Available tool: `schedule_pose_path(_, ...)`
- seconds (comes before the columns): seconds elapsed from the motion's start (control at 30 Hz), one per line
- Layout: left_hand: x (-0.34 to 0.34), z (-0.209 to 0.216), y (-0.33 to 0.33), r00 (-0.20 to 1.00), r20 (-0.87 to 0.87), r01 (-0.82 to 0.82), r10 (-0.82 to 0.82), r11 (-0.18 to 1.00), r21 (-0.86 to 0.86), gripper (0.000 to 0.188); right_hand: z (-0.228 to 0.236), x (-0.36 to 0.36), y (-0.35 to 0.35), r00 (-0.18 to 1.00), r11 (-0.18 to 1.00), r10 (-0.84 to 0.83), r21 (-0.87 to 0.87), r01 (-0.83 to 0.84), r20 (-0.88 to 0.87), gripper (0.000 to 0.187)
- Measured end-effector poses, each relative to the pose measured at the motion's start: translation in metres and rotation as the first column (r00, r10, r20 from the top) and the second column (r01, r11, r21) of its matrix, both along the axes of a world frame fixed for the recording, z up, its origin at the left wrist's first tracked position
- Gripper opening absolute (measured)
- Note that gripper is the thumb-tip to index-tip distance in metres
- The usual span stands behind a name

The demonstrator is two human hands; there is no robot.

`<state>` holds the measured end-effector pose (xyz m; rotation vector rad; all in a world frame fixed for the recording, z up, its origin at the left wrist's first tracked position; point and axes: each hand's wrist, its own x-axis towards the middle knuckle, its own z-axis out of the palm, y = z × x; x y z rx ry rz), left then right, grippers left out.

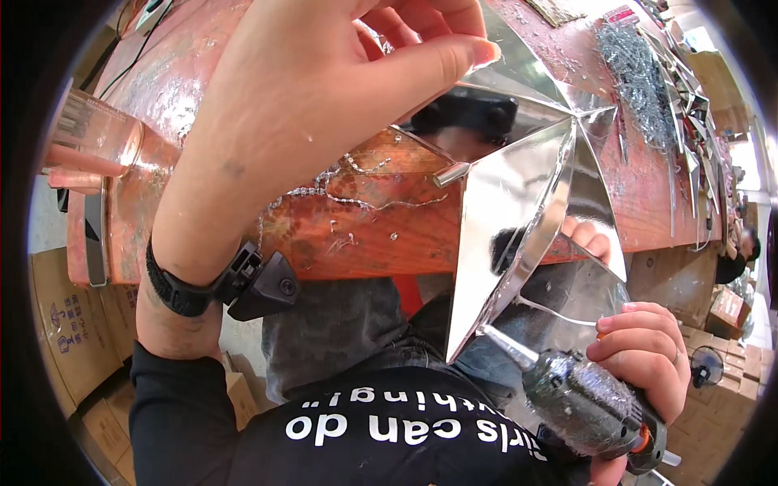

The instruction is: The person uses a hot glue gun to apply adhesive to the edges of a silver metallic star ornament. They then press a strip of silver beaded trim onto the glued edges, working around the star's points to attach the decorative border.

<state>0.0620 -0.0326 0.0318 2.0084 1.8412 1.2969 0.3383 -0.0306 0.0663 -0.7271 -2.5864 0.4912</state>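
A large faceted star with mirror-bright silver sides leans over the table's near edge, its lower points hanging toward my lap. My right hand grips a dark glue gun that is crusted with glitter. The gun's metal nozzle touches or nearly touches the star's lowest seam, and a pale strand of glue crosses the facet beside it. Over the star's upper left part, my left hand has its fingers curled and thumb closed in; whatever is in them is hidden. Thin sparkling bead chains lie below that hand.
The worn red table is strewn with glitter bits. A tangled silver heap and more mirrored pieces line the right side. A clear container stands left. Cardboard boxes are stacked on the floor. Another person is at far right.
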Motion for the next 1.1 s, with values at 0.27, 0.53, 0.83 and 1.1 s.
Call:
schedule_pose_path(0.27,0.004,0.0,0.001,0.999,0.04,-0.006,0.007,1.0,-0.002,0.006,-0.012,0.006,0.008,0.993,1.0,0.013,-0.011,-0.015,-0.116,0.053)
schedule_pose_path(0.53,-0.008,-0.011,0.003,0.986,0.136,0.089,-0.094,0.995,0.043,0.008,-0.008,0.006,0.01,0.997,0.999,0.047,-0.002,-0.048,-0.059,0.05)
schedule_pose_path(0.83,-0.005,-0.011,0.002,0.989,0.131,0.063,-0.067,0.997,0.033,0.007,0.0,0.004,0.003,0.996,0.998,0.047,-0.031,-0.045,0.074,0.017)
schedule_pose_path(1.1,-0.003,0.002,-0.003,0.993,0.1,0.071,-0.063,0.995,-0.073,0.007,-0.006,0.021,0.009,0.984,0.984,0.178,-0.025,-0.178,-0.023,0.018)
